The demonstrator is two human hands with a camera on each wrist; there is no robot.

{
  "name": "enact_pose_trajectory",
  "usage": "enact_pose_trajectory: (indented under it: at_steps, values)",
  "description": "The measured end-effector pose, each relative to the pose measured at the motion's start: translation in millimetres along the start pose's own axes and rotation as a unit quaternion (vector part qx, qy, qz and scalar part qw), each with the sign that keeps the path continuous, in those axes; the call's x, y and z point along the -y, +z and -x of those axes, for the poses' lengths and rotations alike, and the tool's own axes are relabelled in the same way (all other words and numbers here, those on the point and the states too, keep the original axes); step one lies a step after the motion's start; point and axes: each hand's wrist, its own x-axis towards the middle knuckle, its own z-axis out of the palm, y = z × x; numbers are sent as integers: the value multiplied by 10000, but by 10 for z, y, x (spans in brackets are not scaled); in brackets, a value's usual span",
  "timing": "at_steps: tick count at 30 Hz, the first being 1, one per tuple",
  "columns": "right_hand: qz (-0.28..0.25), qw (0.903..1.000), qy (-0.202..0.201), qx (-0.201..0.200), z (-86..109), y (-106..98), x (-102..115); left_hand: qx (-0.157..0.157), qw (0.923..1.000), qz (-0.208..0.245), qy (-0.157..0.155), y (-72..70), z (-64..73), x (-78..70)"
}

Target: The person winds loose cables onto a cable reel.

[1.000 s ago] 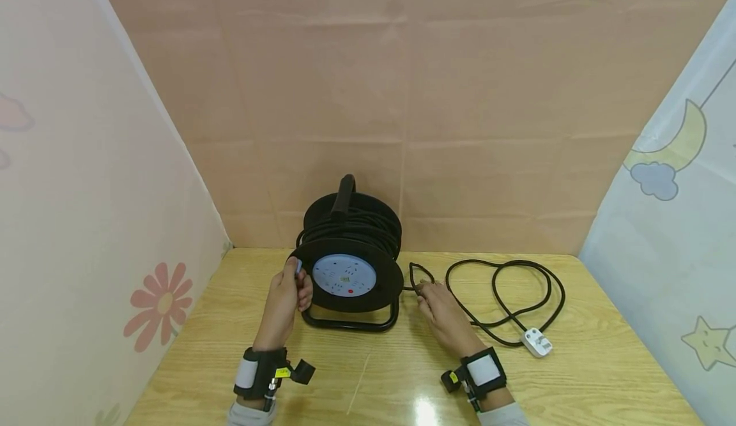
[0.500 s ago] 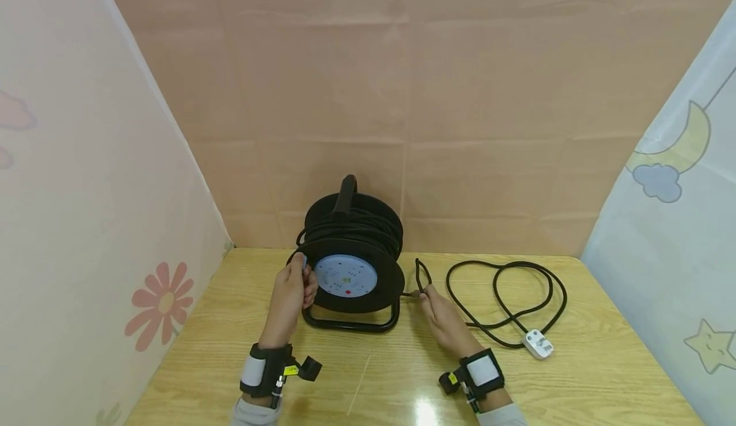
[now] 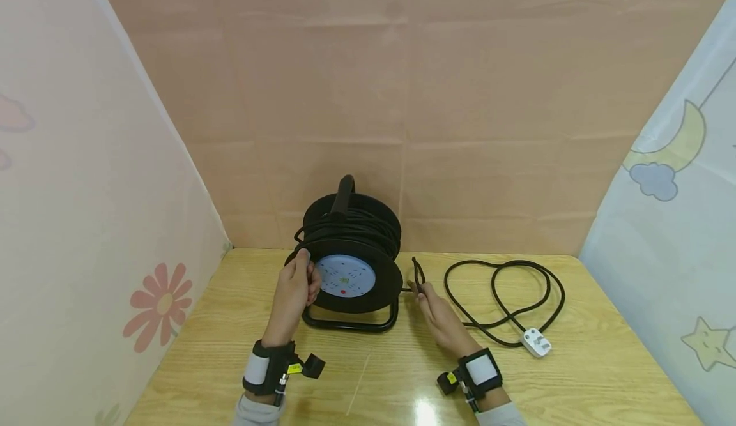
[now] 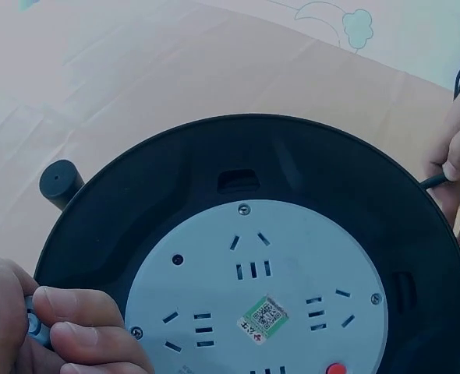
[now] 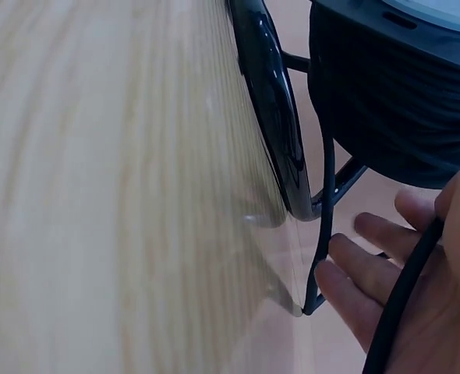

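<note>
A black cable reel point(image 3: 386, 282) stands on its tubular frame, with a pale blue socket panel point(image 3: 347, 276) facing front. At the disc's left edge my left hand point(image 3: 293, 292) grips a small light-blue knob point(image 4: 34, 322), fingers curled round it and mostly hiding it. To the right of the reel, my right hand point(image 3: 443, 320) holds the black cable point(image 5: 405, 288) between thumb and fingers. A small loop of cable rises above those fingers, and another stretch runs toward the reel, touching the fingertips in the right wrist view.
Loose cable lies in wide loops on the wooden table point(image 3: 598, 375) at right, ending in a white plug point(image 3: 536, 342). The reel's carrying handle point(image 3: 343, 199) sticks up at the top. Brown paper point(image 3: 489, 126) hangs behind; printed sheets flank both sides.
My left hand has moved slightly up and right with the knob, and the disc has turned a little clockwise. The cable loop at my right hand has narrowed, and that hand has shifted slightly left.
</note>
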Motion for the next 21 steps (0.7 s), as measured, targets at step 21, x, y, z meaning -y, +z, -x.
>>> enact_pose_trajectory:
  at_steps: [21]
  values:
    - [-669, 9960, -350, -484, -57, -20, 68, 32, 9997, -200, 118, 38, 29, -76]
